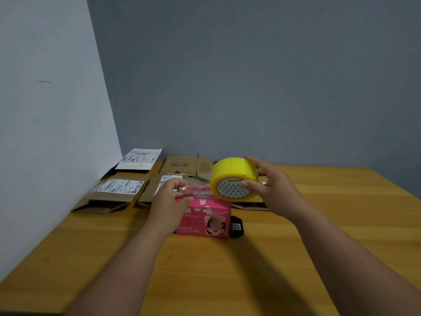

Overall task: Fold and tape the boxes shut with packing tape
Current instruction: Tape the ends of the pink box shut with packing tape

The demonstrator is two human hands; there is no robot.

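A small pink box (205,218) stands on the wooden table (227,270) in the middle of the view. My right hand (271,188) grips a yellow roll of packing tape (232,176) just above the box's right end. A clear strip of tape (198,192) runs from the roll leftward over the box's top. My left hand (170,199) pinches the strip's free end at the box's upper left corner.
Several flattened brown cardboard boxes (114,195) with shipping labels lie along the table's far edge, against the grey wall. A white envelope (139,159) sits at the back left. A small black object (237,226) rests behind the pink box on its right.
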